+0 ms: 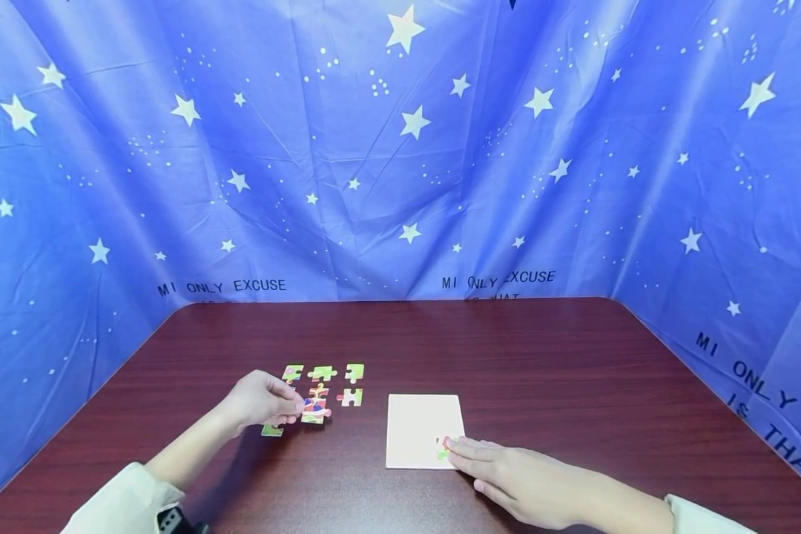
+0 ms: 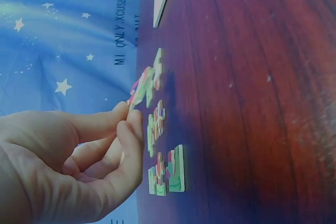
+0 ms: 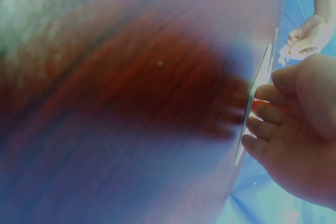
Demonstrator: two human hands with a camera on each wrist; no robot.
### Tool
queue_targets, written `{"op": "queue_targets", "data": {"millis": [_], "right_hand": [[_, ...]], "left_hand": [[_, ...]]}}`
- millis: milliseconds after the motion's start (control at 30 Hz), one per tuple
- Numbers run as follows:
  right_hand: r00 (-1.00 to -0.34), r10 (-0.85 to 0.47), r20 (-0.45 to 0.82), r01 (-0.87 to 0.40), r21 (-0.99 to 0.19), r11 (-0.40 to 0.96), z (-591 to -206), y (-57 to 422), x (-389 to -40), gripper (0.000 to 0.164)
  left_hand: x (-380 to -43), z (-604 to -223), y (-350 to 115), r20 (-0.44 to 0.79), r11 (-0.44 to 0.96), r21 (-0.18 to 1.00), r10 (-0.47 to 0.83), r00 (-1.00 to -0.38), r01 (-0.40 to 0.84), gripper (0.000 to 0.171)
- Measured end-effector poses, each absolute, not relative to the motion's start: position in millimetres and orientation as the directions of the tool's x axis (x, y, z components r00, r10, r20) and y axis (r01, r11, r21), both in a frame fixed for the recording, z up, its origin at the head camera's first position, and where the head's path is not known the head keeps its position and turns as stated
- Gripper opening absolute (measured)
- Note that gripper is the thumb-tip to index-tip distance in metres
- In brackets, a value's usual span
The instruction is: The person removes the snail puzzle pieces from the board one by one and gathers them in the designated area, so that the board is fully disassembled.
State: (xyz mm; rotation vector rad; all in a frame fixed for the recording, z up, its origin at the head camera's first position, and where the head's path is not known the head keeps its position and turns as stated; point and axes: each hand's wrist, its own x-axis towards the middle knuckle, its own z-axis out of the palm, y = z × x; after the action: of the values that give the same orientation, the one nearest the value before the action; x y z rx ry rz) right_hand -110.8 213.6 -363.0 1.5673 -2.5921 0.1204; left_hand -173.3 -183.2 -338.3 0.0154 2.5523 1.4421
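My left hand [image 1: 260, 402] pinches a jigsaw puzzle piece [image 1: 315, 412] between thumb and fingers; the left wrist view shows this puzzle piece [image 2: 140, 88] tilted above the tabletop. Behind and beside it lie several loose puzzle pieces [image 1: 354, 372], mostly green with red parts, one [image 1: 271, 431] partly under the hand. To the right is a white square board [image 1: 414, 426]. One puzzle piece [image 1: 443, 451] sits at its near right corner, partly covered by my right hand [image 1: 517, 478]. That hand's extended fingers rest on the piece and the board's right edge.
All of this lies on a dark reddish wood-grain table [image 1: 547, 356]. A blue cloth [image 1: 347, 148] with white stars and printed words hangs around its back and sides. Pale sleeves [image 1: 123, 497] cover both forearms, and a black device [image 1: 173, 521] shows at the left cuff.
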Motion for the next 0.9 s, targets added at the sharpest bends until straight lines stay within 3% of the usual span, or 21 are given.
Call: {"op": "queue_targets", "data": {"millis": [400, 900], "right_hand": [[-0.472, -0.871, 0.135, -0.881, -0.025, 0.473, -361.9, 213.4, -109.6, 0.042], [-0.483, -0.865, 0.134, -0.876, -0.058, 0.480, -360.7, 214.0, -109.1, 0.042]], "left_hand": [[-174.8, -340.0, -177.8, -0.185, 0.672, 0.731, 0.027, -0.982, -0.119, 0.005], [-174.4, -343.8, -177.9, -0.097, 0.757, 0.651, 0.014, -0.995, -0.053, 0.010]]}}
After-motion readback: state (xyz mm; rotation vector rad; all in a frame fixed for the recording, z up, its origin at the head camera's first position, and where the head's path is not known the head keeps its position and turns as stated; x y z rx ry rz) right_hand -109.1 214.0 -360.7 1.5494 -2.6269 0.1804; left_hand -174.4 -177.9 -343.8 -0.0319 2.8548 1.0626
